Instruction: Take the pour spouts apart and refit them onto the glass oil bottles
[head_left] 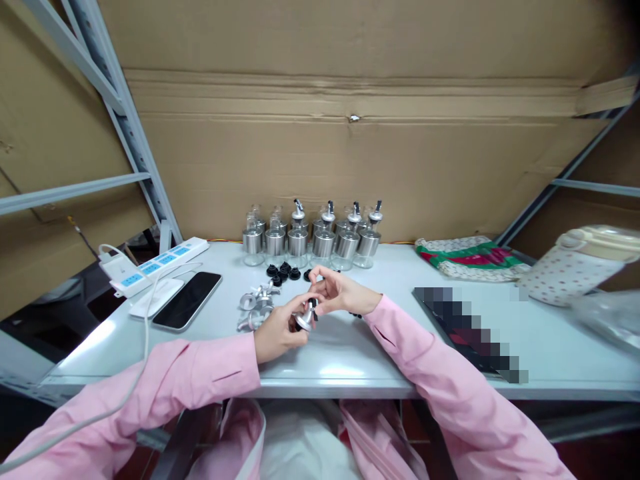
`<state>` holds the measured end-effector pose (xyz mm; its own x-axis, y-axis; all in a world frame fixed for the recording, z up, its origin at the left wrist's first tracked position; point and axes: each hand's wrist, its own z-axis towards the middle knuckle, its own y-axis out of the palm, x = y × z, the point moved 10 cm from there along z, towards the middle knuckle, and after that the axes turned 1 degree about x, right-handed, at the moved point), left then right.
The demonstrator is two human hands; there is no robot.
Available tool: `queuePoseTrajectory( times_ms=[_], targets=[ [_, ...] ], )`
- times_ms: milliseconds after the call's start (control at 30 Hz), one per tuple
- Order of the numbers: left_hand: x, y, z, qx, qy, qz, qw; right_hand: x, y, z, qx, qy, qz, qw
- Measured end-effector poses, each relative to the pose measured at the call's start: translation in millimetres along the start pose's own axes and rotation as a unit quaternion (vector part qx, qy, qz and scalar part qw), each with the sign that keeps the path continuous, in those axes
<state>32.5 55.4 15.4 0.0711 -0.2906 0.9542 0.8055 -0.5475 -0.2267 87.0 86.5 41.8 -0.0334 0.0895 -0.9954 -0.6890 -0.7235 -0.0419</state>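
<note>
Over the front middle of the table, my left hand point(281, 331) is closed around a silver pourer cap point(305, 319) with a black spout tip. My right hand point(338, 291) is closed at the black tip of the same cap, its fingers pinched there. Left of my hands lies a loose pile of silver metal caps point(256, 303). Several black stoppers point(284, 270) are scattered behind them, and my right hand partly hides some. At the back stand rows of glass bottles with steel sleeves point(324, 245); some carry silver pourers with black tips point(355, 213).
On the left are a phone point(188, 301), a white charger point(157, 297) and a power strip point(159, 265), with a cable crossing my left sleeve. To the right are a dark pixelated object point(465, 333), a patterned cloth point(470, 259) and a dotted container point(563, 267). Cardboard point(300, 153) backs the table.
</note>
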Motion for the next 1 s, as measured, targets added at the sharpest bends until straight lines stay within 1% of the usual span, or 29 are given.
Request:
queuePoseTrajectory(
  times_ms=[267, 433, 667, 800, 1000],
  targets=[
    [2.4, 2.1, -0.8, -0.002, 0.008, -0.016, 1.0, -1.3, 4.5, -0.6, -0.009, -0.012, -0.004, 1.0],
    [1.4, 3.4, -0.9, -0.008, 0.01, -0.025, 1.0, 4.5, 5.7, 0.6, -0.025, 0.011, 0.011, 1.0],
    [-6.6, 6.0, -1.9, -0.017, 0.005, -0.039, 0.999, 13.5, 12.4, 2.2, -0.075, 0.03, 0.029, 0.996],
    [-6.5, 6.4, -1.6, -0.021, 0.006, -0.034, 0.999, 13.4, 12.0, 1.5, -0.068, 0.027, 0.009, 0.997],
    [-3.6, 1.2, -2.0, -0.001, 0.004, 0.011, 1.0, 6.6, 14.0, 0.8, -0.055, 0.007, -0.02, 0.998]
  ],
)
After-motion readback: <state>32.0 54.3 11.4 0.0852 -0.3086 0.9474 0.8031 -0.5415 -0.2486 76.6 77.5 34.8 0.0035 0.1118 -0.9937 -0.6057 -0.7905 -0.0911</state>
